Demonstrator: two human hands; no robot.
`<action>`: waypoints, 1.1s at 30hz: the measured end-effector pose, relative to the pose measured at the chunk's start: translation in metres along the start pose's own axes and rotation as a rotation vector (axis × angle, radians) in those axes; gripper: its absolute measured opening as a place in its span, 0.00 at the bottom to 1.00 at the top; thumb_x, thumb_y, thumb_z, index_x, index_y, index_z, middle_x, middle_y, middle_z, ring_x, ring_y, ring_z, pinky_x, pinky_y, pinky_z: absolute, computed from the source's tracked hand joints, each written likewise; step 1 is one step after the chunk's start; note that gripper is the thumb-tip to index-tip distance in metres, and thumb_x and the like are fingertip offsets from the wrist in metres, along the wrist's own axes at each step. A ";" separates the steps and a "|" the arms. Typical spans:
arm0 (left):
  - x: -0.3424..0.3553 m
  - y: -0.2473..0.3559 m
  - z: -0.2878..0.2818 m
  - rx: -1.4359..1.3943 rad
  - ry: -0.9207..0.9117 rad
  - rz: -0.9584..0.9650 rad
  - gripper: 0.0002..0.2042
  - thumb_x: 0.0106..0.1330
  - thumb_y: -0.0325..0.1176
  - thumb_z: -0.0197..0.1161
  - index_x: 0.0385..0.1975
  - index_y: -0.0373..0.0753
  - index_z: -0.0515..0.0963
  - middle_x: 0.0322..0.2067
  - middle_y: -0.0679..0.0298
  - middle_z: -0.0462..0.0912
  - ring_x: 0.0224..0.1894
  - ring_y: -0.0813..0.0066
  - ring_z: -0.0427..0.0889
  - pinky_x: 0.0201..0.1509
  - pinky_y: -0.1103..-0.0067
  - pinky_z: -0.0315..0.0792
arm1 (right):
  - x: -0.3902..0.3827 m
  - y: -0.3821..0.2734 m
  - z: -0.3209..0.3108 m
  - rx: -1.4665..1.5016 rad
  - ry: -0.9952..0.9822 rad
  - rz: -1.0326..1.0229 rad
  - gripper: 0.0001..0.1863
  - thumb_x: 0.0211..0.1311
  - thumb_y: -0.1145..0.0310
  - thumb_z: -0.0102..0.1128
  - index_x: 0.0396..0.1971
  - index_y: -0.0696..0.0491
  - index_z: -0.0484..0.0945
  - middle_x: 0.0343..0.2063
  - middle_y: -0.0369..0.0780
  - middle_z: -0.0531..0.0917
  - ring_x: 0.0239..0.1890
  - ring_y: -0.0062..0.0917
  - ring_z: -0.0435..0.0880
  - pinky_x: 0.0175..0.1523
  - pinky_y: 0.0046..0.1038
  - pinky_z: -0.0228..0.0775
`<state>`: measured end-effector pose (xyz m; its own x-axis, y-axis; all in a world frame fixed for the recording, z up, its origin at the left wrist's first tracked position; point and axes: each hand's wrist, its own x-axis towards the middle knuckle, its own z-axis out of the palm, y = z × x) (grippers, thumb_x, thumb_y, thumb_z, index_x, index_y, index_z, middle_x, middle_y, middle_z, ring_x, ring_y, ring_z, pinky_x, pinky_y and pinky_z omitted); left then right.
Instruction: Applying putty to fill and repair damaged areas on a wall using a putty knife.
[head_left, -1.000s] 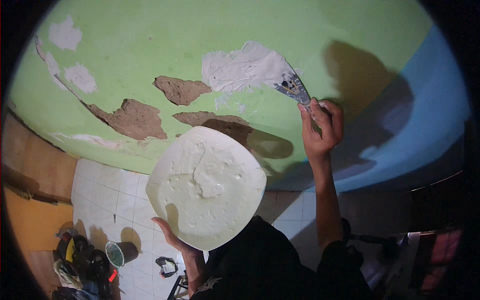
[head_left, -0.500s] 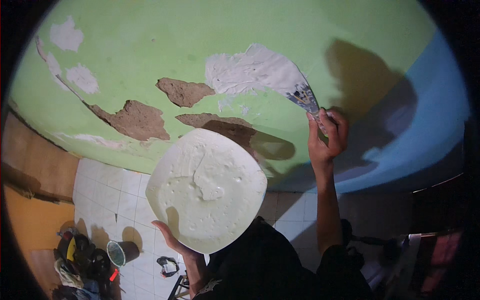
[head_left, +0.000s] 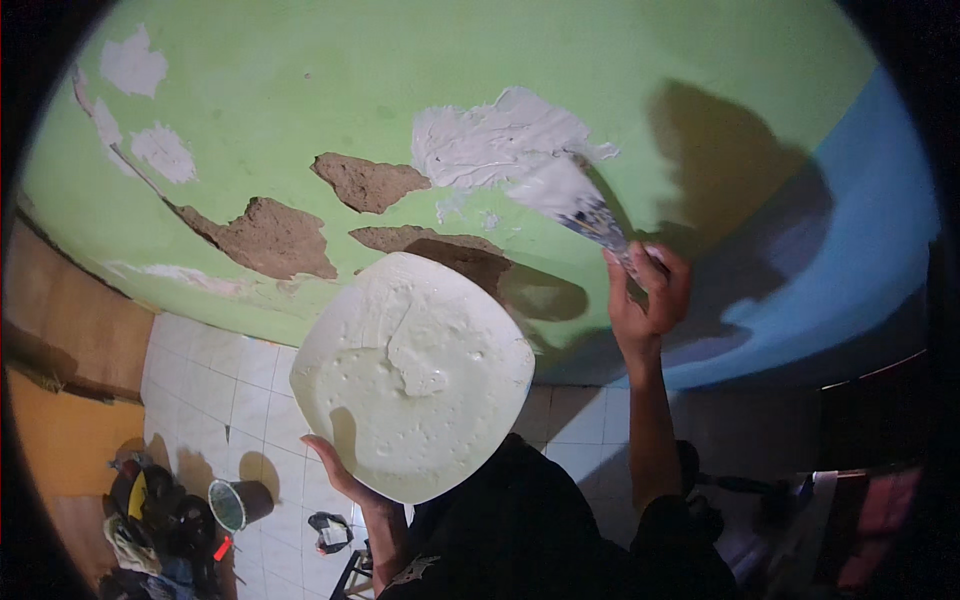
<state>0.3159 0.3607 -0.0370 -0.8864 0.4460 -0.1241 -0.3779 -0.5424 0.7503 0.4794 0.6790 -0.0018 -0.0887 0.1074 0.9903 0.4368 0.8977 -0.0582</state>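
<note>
My right hand [head_left: 648, 300] grips a putty knife [head_left: 595, 225], its blade covered in white paste, over the lower right of a fresh white patch [head_left: 480, 135] on the green wall [head_left: 550, 45]. My left hand [head_left: 350, 475] holds a white squarish dish [head_left: 410, 430] of pale, creamy paste from underneath, with the thumb along its rim. Left of the patch are bare brown spots where paint has flaked [head_left: 260, 240], a crack and smaller white patches [head_left: 135, 60]. The dish partly covers another bare spot below the patch.
Below the wall is a white tiled floor [head_left: 240, 390] with a bucket [head_left: 240, 505], a heap of dark items [head_left: 160, 515] and a small dark bag [head_left: 330, 532]. An orange and wooden surface [head_left: 70, 420] stands at left. The wall turns blue [head_left: 870, 200] on the right.
My right hand has moved lower, and the knife's blade has swung leftward, now showing much more white paste on it. My left hand and the dish stay nearly in place.
</note>
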 end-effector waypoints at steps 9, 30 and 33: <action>-0.001 0.006 0.009 0.002 -0.017 -0.033 0.39 0.73 0.65 0.35 0.71 0.37 0.55 0.65 0.54 0.65 0.63 0.60 0.71 0.65 0.64 0.70 | 0.046 -0.013 0.010 0.031 -0.114 -0.075 0.21 0.42 0.73 0.80 0.40 0.48 0.86 0.38 0.38 0.81 0.33 0.28 0.80 0.33 0.28 0.71; 0.003 0.007 0.005 -0.043 -0.003 -0.047 0.38 0.73 0.63 0.40 0.69 0.35 0.57 0.62 0.53 0.69 0.59 0.60 0.75 0.61 0.65 0.73 | 0.129 -0.044 0.012 -0.063 -0.360 -0.436 0.12 0.45 0.69 0.74 0.33 0.46 0.85 0.35 0.33 0.80 0.33 0.29 0.80 0.36 0.31 0.73; 0.003 0.006 0.004 -0.021 0.031 -0.036 0.38 0.73 0.64 0.40 0.69 0.34 0.56 0.62 0.52 0.69 0.59 0.60 0.75 0.61 0.65 0.73 | 0.156 -0.029 -0.009 -0.126 -0.401 -0.465 0.09 0.47 0.69 0.73 0.31 0.47 0.85 0.35 0.35 0.80 0.34 0.31 0.80 0.36 0.32 0.73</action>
<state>0.3126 0.3618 -0.0299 -0.8797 0.4434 -0.1716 -0.4155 -0.5415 0.7309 0.4607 0.6655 0.1554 -0.6129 -0.1082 0.7827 0.3717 0.8347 0.4064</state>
